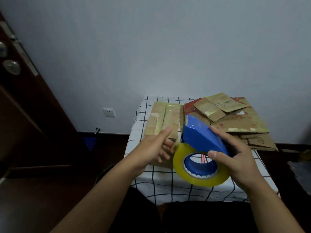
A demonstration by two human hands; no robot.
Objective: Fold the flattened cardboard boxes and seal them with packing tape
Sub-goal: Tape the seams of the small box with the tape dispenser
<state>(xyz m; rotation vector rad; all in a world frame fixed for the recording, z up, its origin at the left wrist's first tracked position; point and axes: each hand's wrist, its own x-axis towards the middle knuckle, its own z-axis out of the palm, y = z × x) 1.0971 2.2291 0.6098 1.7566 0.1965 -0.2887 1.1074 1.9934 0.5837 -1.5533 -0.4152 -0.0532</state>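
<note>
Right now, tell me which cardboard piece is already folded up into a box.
The box at the table's left, by the left hand. It stands raised with taped flaps; the pile on the right lies flat.

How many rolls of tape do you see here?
1: the yellow tape roll sits on the blue dispenser held in the right hand, above the checked table. Others may be hidden.

— What fills the left edge of the frame?
— A dark brown door point(25, 101), with a round metal lock point(11, 66) at upper left.
— And behind?
— A pale wall point(151, 39) with a white socket point(109, 112) low down, left of centre, and a metal doorstop point(97, 130) just below it.
— The counter?
— Covered by a white cloth with a black grid point(168, 184), lower centre.
</note>
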